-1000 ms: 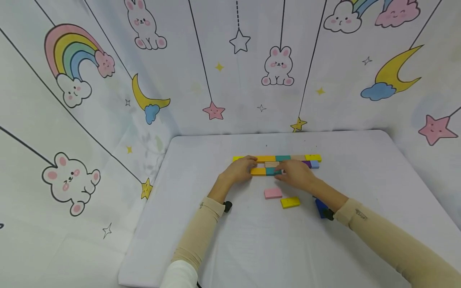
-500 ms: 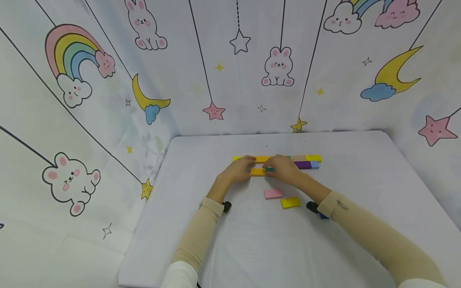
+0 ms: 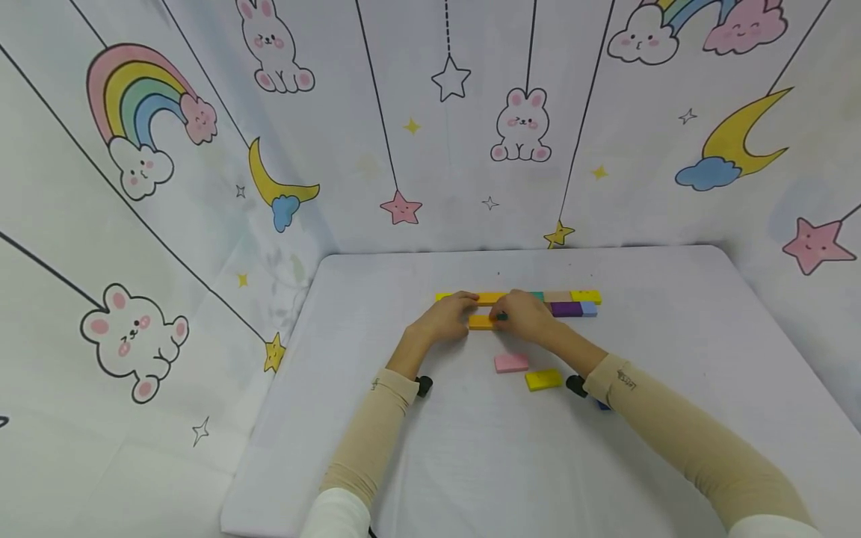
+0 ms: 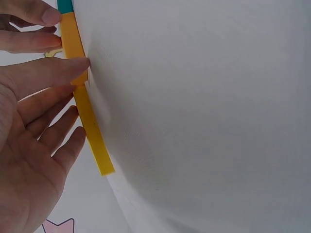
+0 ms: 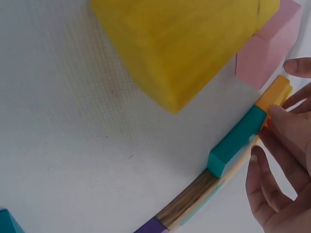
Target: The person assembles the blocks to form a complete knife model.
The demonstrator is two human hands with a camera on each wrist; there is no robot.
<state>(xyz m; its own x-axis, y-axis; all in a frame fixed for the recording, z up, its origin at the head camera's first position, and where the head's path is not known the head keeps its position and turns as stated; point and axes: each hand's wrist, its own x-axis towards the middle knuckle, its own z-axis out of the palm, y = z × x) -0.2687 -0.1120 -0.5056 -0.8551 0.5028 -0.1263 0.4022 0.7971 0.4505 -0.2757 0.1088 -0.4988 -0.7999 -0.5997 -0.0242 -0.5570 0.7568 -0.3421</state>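
Rows of coloured blocks lie at the table's middle. In the head view my left hand (image 3: 444,317) is at their left end. Its thumb and fingers hold an orange block (image 4: 73,43) in the front row, fingertips also against a yellow block (image 4: 95,133) in the left wrist view. My right hand (image 3: 528,314) pinches a teal block (image 5: 238,136) beside the orange one, thumb at the seam. It hides most of the teal block from the head camera. A purple block (image 3: 566,308) and a light blue block (image 3: 588,308) show to its right.
Nearer the front lie a pink block (image 3: 511,363) and a yellow block (image 3: 543,379). A dark blue block (image 3: 603,406) is mostly covered by the right sleeve. The back row ends in another yellow block (image 3: 585,297). A patterned cloth wall (image 3: 464,149) stands behind the table.
My right hand has moved left along the front row, uncovering more of the purple block and covering the teal one. My left hand stays about where it was.
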